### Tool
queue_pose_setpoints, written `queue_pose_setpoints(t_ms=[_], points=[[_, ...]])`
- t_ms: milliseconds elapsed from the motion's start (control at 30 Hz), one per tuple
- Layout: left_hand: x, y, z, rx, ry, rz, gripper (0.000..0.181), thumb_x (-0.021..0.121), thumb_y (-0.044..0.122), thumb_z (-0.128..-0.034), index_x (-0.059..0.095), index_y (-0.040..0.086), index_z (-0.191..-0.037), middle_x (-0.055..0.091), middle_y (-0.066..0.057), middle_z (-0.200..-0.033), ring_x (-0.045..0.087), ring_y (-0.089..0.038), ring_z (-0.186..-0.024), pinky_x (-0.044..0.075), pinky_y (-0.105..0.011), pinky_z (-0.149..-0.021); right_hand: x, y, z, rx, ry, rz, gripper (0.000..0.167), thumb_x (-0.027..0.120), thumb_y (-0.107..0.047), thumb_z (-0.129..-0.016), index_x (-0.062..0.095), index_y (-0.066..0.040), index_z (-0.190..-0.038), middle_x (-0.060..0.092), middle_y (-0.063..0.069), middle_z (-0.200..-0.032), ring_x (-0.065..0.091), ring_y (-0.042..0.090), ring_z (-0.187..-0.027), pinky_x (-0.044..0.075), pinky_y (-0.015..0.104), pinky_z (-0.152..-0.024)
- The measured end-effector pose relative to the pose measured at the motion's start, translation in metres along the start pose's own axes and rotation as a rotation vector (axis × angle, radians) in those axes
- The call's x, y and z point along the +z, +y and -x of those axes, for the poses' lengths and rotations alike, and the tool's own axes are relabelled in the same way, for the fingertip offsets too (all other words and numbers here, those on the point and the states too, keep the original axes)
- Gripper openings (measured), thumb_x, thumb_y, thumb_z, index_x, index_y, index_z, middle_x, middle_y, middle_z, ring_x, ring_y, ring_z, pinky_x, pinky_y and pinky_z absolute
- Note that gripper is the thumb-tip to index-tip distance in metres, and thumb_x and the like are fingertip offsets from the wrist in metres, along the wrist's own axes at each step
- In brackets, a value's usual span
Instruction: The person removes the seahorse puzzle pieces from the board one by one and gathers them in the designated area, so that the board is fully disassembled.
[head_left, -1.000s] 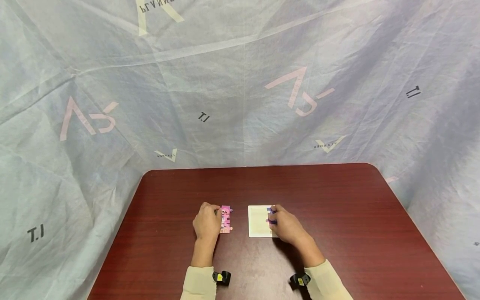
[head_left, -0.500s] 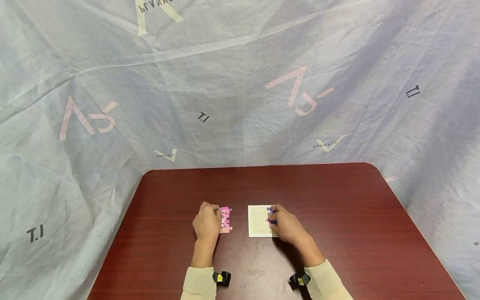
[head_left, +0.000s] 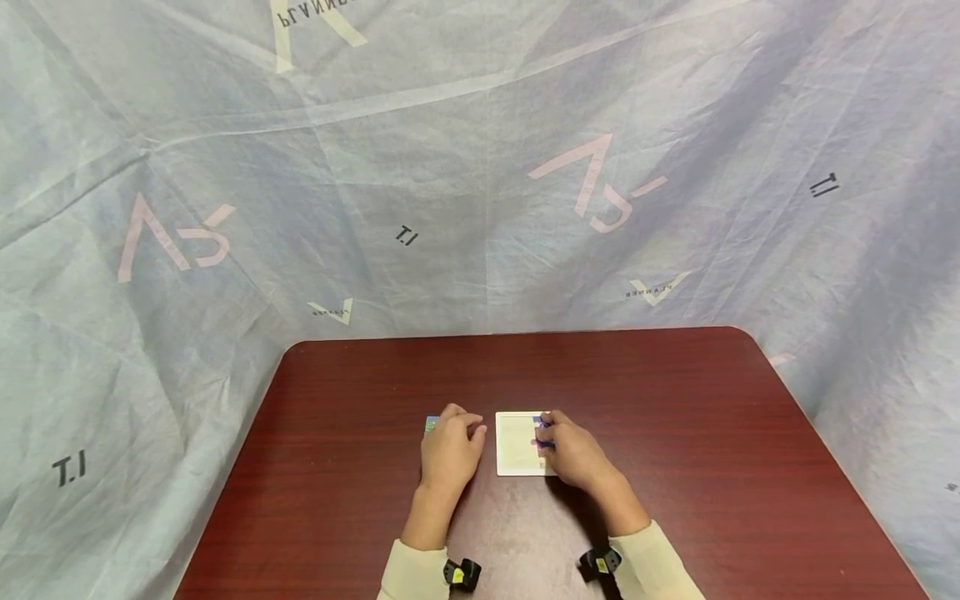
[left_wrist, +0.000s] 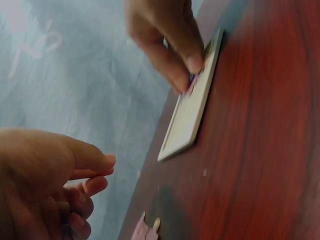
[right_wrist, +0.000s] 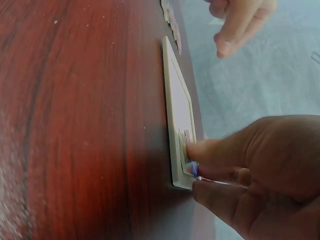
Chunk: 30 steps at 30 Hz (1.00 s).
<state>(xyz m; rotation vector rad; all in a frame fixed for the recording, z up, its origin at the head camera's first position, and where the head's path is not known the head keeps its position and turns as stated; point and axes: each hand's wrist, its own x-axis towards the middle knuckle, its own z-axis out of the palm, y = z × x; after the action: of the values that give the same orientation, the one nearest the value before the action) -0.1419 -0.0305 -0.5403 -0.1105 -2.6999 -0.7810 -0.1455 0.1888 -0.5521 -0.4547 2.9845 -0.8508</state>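
The shallow white puzzle tray (head_left: pixel 516 443) lies flat at the middle of the table. A strip of purple and pink jigsaw pieces (head_left: pixel 537 442) shows along its right part, mostly covered by my right hand (head_left: pixel 576 450). In the right wrist view, a purple-blue jigsaw piece (right_wrist: pixel 193 168) shows between my right thumb and finger. My left hand (head_left: pixel 452 448) hovers just left of the tray, fingers loosely bent, with nothing visible between them. Below it, pink jigsaw pieces (left_wrist: pixel 145 231) rest on the table. A blue piece corner (head_left: pixel 431 422) peeks out left of this hand.
Both hands work over a dark red wood-grain table (head_left: pixel 675 392). A pale printed cloth (head_left: pixel 480 208) hangs behind the table and at both sides. A strapped camera sits on each wrist.
My left hand has left the pink pieces' left side and moved right toward the tray, now covering those pieces in the head view. The right hand and tray stay nearly still.
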Motion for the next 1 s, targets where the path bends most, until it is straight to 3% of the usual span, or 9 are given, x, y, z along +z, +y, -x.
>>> queue_pose_setpoints(t_ms=[233,433,633,867,1000], points=[[0.007,0.018,0.008,0.089,-0.075,-0.006,0.013,0.084,0.019,-0.0879,0.085,0.014,-0.100,0.071,0.002,-0.095,0.071,-0.013,-0.072,0.055,-0.030,-0.059,0.000,0.001,-0.001,0.012,-0.003,0.013,0.025,0.073,0.005,-0.090,0.082,-0.004,-0.112,0.068,0.013,-0.135,0.073,0.029,-0.112,0.059,0.048,-0.091],[0.013,0.027,0.014,0.161,-0.159,-0.028,0.016,0.085,0.021,-0.0860,0.084,0.013,-0.100,0.070,0.001,-0.095,0.072,-0.020,-0.070,0.055,-0.032,-0.060,0.003,0.004,-0.004,-0.047,0.075,0.035,0.014,0.077,0.001,-0.090,0.084,-0.005,-0.101,0.073,0.014,-0.124,0.075,0.033,-0.109,0.060,0.050,-0.090],[0.018,0.031,0.021,0.187,-0.254,-0.053,0.019,0.085,0.024,-0.0862,0.084,0.014,-0.102,0.072,0.001,-0.097,0.073,-0.023,-0.076,0.057,-0.035,-0.066,0.007,0.008,-0.007,-0.022,0.137,-0.004,0.015,0.077,0.006,-0.086,0.084,-0.003,-0.095,0.077,0.013,-0.117,0.076,0.033,-0.108,0.060,0.052,-0.090],[0.028,0.038,0.027,0.232,-0.274,-0.088,0.018,0.084,0.026,-0.0871,0.085,0.019,-0.104,0.072,0.003,-0.099,0.074,-0.022,-0.078,0.058,-0.034,-0.065,0.001,0.011,-0.009,0.051,0.137,-0.069,0.021,0.076,0.010,-0.084,0.084,-0.003,-0.098,0.079,0.012,-0.121,0.074,0.035,-0.116,0.059,0.053,-0.095],[0.034,0.040,0.030,0.223,-0.282,-0.093,0.017,0.083,0.027,-0.0882,0.085,0.020,-0.104,0.072,0.002,-0.099,0.075,-0.024,-0.080,0.059,-0.037,-0.066,0.001,0.011,-0.009,0.058,0.132,-0.068,0.025,0.075,0.011,-0.084,0.083,-0.006,-0.101,0.079,0.011,-0.122,0.075,0.035,-0.115,0.060,0.052,-0.093]])
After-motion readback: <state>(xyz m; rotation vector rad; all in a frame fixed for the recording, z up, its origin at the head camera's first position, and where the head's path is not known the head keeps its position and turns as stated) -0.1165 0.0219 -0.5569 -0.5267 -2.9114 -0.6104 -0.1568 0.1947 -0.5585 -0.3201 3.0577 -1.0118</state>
